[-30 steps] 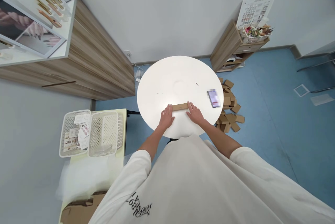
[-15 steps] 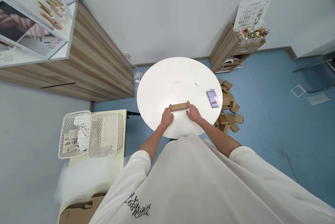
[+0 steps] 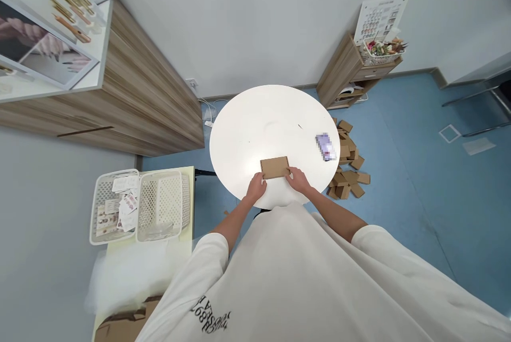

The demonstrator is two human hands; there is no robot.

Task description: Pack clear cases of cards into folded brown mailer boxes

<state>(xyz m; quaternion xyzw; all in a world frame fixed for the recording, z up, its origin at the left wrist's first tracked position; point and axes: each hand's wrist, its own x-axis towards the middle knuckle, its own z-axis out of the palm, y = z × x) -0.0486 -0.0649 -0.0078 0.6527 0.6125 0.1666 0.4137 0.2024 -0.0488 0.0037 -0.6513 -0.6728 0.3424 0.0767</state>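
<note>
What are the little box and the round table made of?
The little box looks like plain, dull cardboard: it's brown with crisp folded edges. The round table has a smooth white top with a soft shine, maybe laminate or painted wood; I can't tell which.

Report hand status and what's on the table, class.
Left hand: at cardboard box's near left corner. Right hand: at near right corner. Purple item: right, apart from box.

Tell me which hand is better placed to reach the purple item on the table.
Right, I'd judge: the right hand is nearer the purple item; the left hand sits beyond the cardboard box's far end. Both hands hold the box, though.
</note>
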